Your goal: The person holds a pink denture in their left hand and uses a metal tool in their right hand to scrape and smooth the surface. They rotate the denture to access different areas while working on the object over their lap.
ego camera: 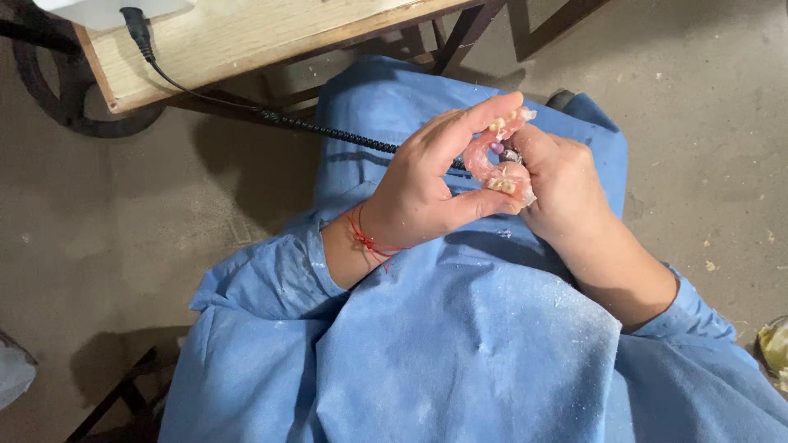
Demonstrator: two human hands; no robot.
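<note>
A pink denture, horseshoe-shaped and set with pale teeth at its upper and lower ends, is being held above the lap, between both hands and in front of the blue gown. It is being pinched by the left hand, whose thumb is being pressed along its lower edge while the forefinger is being curved over its top, so that these fingers are closed on the piece. The right hand is being held against the denture's far side, its fingers wrapped around a small tool whose rounded purple-grey tip is being shown inside the arch of the denture; the grip itself is mostly hidden behind the piece. A red thread is being worn around the left wrist. A black coiled cable is being run from behind the left hand up to a plug at the wooden bench at the top left. The gown is being dusted with fine white powder, and a bare concrete floor is being seen all around.
</note>
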